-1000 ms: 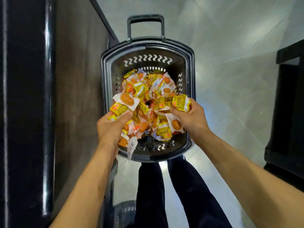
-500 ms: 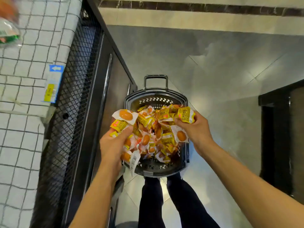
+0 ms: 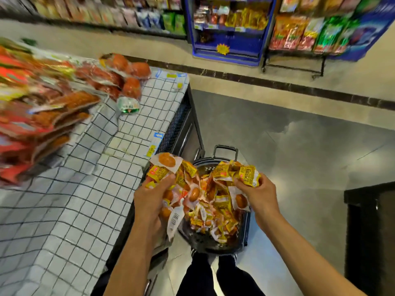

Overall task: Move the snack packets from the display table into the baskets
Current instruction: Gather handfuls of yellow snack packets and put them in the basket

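A black wheeled basket (image 3: pixel 245 229) stands on the floor by the display table (image 3: pixel 85 189), heaped with small yellow and white snack packets (image 3: pixel 213 216). My left hand (image 3: pixel 149 201) grips a bunch of these packets above the basket's left rim, one with a barcode hanging down. My right hand (image 3: pixel 260 197) grips another bunch above the right rim, a yellow packet (image 3: pixel 249 175) sticking up from its fingers. Both hands hover over the basket.
The table wears a white checked cloth and carries a blurred pile of red and orange packets (image 3: pixel 53 103) at its far left. My legs (image 3: pixel 213 278) stand just behind the basket. Stocked shelves (image 3: pixel 226 24) line the far wall. A dark fixture (image 3: pixel 372 242) stands at right.
The camera has tilted up, bringing the table top and far shelves into view. Both hands keep their packets and have stayed above the basket, a little higher over it.
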